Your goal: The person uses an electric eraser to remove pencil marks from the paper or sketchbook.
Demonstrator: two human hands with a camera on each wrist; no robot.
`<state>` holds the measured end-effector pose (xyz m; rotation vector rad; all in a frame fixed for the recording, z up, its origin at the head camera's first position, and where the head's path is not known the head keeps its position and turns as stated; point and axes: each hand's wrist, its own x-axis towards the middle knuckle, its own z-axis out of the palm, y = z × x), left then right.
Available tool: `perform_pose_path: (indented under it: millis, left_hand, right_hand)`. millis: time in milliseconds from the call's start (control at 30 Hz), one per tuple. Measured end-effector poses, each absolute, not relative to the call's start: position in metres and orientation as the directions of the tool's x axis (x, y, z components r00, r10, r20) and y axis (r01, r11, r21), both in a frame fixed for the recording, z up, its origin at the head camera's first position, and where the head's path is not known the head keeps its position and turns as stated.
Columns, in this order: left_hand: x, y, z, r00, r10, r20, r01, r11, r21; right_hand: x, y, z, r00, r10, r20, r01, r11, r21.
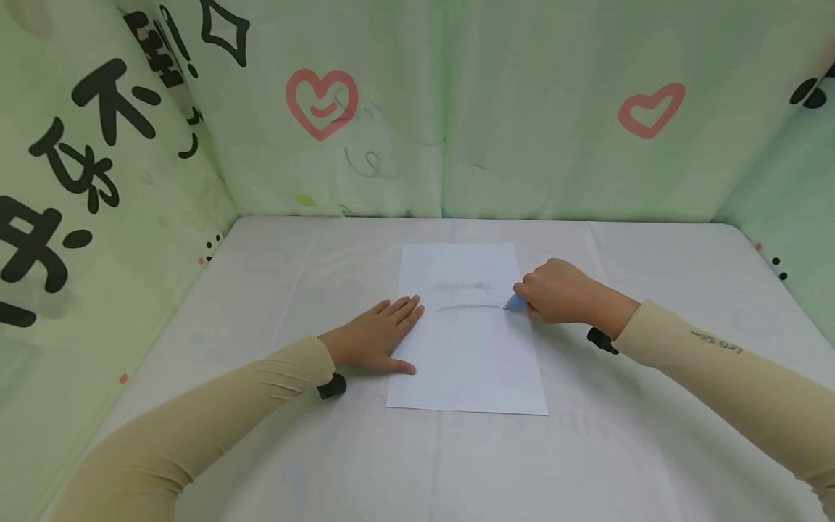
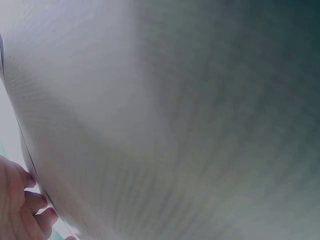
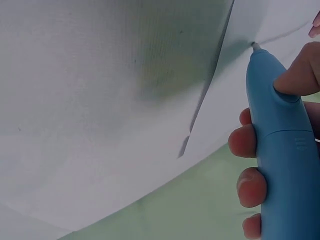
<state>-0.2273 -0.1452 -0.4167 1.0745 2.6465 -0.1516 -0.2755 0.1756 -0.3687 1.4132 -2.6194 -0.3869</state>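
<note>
A white sheet of paper (image 1: 466, 362) lies on the table with a grey curved line (image 1: 471, 307) across it and a fainter grey smudge (image 1: 459, 286) above. My right hand (image 1: 557, 291) grips a blue electric eraser (image 3: 282, 135), fingers wrapped round its body and thumb pressed on its upper side. Its small tip (image 3: 256, 46) meets the right end of the line. My left hand (image 1: 378, 333) rests flat on the sheet's left edge, fingers spread and thumb apart. In the left wrist view, only some fingers (image 2: 35, 205) show at the lower left.
A white cloth covers the table (image 1: 293, 449). Green printed curtains (image 1: 522, 109) with hearts and dark characters stand behind it and at both sides. Each wrist bears a small black camera, like the left wrist camera (image 1: 333, 386).
</note>
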Motion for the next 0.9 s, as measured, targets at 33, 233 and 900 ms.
perform_pose_path:
  millis: [33, 233, 900]
  left_hand:
    - [-0.2274, -0.1451, -0.4164, -0.685, 0.666, -0.297, 0.695, 0.719, 0.008]
    - [-0.2280, -0.1446, -0.4154, -0.693, 0.653, -0.306, 0.686, 0.727, -0.001]
    - [-0.2267, -0.1422, -0.4162, -0.687, 0.662, -0.299, 0.694, 0.720, 0.000]
  right_hand:
    - [-0.2755, 0.1756, -0.3681, -0.553, -0.833, -0.005, -0.800, 0.529, 0.283]
    - [-0.2774, 0.1735, -0.3670, -0.522, -0.852, 0.019, -0.813, 0.505, 0.289]
    - [-0.2782, 0.1708, -0.3639, -0.536, -0.844, -0.009, -0.816, 0.515, 0.262]
